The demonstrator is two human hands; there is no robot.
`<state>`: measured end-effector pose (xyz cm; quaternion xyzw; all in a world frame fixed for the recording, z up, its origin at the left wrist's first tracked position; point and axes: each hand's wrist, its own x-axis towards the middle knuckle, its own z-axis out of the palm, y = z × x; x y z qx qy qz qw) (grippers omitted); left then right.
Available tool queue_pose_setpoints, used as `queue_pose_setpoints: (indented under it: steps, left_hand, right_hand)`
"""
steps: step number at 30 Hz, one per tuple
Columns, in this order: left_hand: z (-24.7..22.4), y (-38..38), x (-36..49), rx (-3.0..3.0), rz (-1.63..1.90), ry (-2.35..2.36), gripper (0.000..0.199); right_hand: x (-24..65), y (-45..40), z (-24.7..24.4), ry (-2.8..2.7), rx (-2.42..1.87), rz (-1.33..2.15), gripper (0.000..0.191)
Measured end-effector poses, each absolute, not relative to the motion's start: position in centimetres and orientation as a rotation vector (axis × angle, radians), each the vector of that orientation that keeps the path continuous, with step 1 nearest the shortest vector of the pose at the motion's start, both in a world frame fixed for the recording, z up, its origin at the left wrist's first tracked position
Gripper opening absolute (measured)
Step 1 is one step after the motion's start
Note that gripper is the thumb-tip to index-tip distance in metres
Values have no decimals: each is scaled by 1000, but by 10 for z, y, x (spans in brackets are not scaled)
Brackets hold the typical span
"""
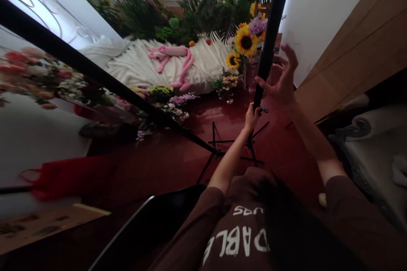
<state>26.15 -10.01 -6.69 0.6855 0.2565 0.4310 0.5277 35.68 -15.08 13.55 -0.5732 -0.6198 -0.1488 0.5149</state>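
A black stand (271, 29) with a tripod base rises tall and slightly tilted in front of me. My left hand (252, 117) is wrapped round its lower pole, beside a small clamp knob (263, 111). Higher up, my right hand (284, 78) is held with fingers spread and curved beside the pole. Its thumb reaches to the pole; whether it touches I cannot tell. A second black stand (133, 97) slants across the left side, and its legs meet the floor close to the first stand's legs.
A pink plush toy (173, 53) lies on a bench with white cloth (127, 61). Sunflowers (246, 41) stand behind the pole. Flowers (76, 82) and a red bag (66, 175) are at left, an upholstered sofa (378, 156) at right. Dark red floor (178, 156) lies beneath.
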Motion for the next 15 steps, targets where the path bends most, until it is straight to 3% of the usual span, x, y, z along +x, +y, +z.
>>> queue_pose_setpoints:
  steps: [2, 6, 8, 15]
  left_hand:
    - [-67, -100, 261, 1639, 1024, 620, 45]
    - [-67, -98, 259, 1643, 1003, 594, 46]
    - [-69, -97, 258, 1663, 990, 569, 47]
    - [-69, -94, 259, 1637, 947, 552, 50]
  right_hand:
    - [346, -133, 162, -1528, -1422, -361, 111]
    - [336, -117, 174, -1579, -1572, -329, 67]
    - [336, -117, 158, -1563, -1586, -308, 57]
    - [336, -125, 50, -1515, -1625, -236, 56]
